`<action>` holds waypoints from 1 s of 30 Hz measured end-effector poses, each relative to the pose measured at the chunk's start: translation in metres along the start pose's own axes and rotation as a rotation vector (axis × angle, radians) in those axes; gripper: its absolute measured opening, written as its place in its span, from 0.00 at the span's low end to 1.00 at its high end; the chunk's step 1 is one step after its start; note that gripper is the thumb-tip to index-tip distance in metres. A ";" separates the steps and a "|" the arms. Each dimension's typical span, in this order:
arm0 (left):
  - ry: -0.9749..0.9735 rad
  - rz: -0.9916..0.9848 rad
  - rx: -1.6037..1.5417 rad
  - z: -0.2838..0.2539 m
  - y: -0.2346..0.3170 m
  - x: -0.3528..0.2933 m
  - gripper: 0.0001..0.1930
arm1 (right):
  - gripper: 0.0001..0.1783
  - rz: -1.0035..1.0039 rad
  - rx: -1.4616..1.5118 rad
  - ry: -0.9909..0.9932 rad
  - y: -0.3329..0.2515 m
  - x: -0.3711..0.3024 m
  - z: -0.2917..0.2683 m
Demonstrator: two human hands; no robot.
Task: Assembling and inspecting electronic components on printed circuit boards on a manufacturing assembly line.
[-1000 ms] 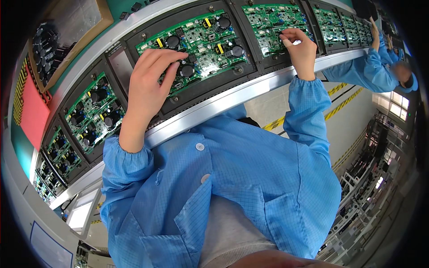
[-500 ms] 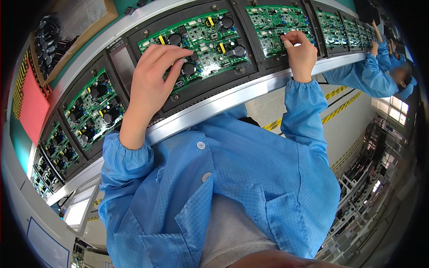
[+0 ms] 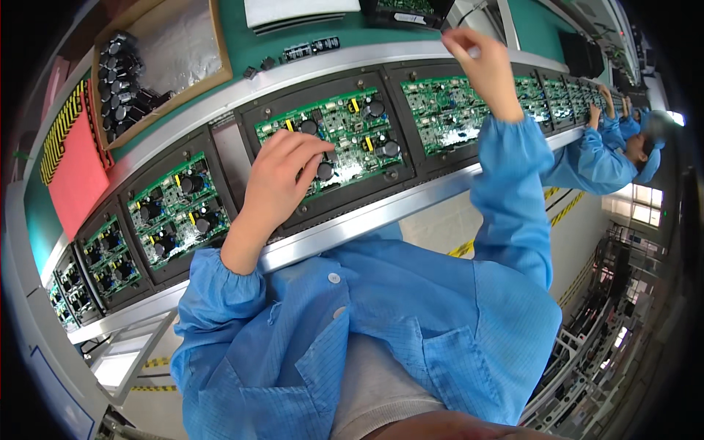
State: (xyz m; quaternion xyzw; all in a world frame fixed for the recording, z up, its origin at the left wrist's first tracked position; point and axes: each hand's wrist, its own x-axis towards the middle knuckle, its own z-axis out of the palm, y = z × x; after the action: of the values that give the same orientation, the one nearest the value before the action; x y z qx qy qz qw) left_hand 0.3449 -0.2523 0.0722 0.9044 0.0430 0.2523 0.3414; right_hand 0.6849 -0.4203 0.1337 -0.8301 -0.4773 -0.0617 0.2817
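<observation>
My left hand (image 3: pixel 282 176) is over the lower left of a green circuit board panel (image 3: pixel 352 126) in a black frame. Its thumb and forefinger come together beside a black round capacitor (image 3: pixel 325 171); whatever is between the tips is too small to make out. My right hand (image 3: pixel 480 70) is raised above the far rail, right of the panel, with thumb and forefinger apart and nothing visible between them. Beyond its fingertips stands a black bin (image 3: pixel 433 20) with green boards in it. Another framed panel (image 3: pixel 440 110) lies below the right hand.
A cardboard box (image 3: pixel 224 55) of black capacitors stands at the far left. Loose black parts (image 3: pixel 312 48) and a white stack (image 3: pixel 301 11) lie on the green bench. More framed boards (image 3: pixel 176 209) line the metal rail (image 3: pixel 374 220). At right, a co-worker in blue (image 3: pixel 601 165) reaches over the line.
My right hand has lifted off the right-hand panel and moved away toward the black bin. The left hand stays at the same panel, its fingertips closer together. The view has shifted, showing more bench.
</observation>
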 end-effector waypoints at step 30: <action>-0.044 0.021 0.022 0.009 0.007 0.010 0.08 | 0.09 0.284 0.142 -0.039 0.120 -0.088 -0.045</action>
State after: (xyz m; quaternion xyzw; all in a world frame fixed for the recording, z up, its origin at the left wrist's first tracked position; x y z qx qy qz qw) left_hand 0.3579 -0.2607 0.0751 0.9139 0.0286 0.2353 0.3295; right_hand 0.7445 -0.5568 0.0894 -0.8682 -0.3639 0.0288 0.3361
